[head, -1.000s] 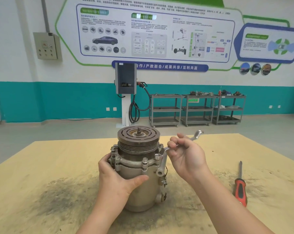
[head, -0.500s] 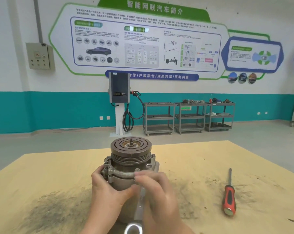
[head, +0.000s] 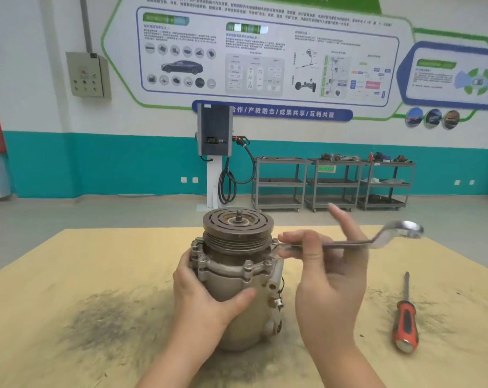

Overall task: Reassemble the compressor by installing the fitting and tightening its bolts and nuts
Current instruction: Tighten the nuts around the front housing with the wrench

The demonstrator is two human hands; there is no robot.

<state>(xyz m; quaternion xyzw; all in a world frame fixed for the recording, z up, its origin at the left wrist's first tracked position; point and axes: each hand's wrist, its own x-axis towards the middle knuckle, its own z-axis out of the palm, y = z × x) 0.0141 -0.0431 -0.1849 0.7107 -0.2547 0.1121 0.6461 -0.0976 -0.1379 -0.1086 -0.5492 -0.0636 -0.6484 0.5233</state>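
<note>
A grey metal compressor [head: 237, 281] stands upright on the yellow table [head: 69, 275], its dark grooved pulley on top. Bolts ring its flange. My left hand [head: 200, 292] wraps the housing from the left, thumb across the front. My right hand [head: 329, 275] holds a silver ring wrench [head: 377, 240] loosely by its shaft, fingers partly spread. The wrench lies level, its near end at a bolt on the flange's right side and its free ring end pointing right.
A red-handled screwdriver [head: 405, 317] lies on the table to the right. Dark grime [head: 111, 323] stains the table left of the compressor. Beyond the table are a charging post [head: 214, 152] and grey shelf carts [head: 332, 183] against the wall.
The wrench swung from pointing at me in front of the compressor to pointing right. My right hand moved right and loosened its fingers. My left hand stayed on the housing.
</note>
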